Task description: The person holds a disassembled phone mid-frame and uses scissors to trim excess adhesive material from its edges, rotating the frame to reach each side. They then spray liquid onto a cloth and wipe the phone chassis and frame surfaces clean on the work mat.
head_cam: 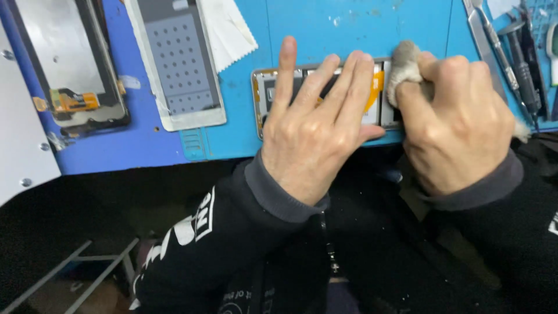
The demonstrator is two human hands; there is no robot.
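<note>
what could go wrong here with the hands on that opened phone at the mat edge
1. The opened gold-rimmed phone frame lies at the near edge of the blue work mat; a hard rub might push it off.
2. The right hand presses a grey wad of cloth beside the orange flex strip, which might snag.
3. The left hand lies flat across the exposed insides and might smear or stress them.

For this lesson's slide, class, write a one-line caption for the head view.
Left hand pins an opened phone on a blue mat while the right hand rubs it with a cloth.
</note>
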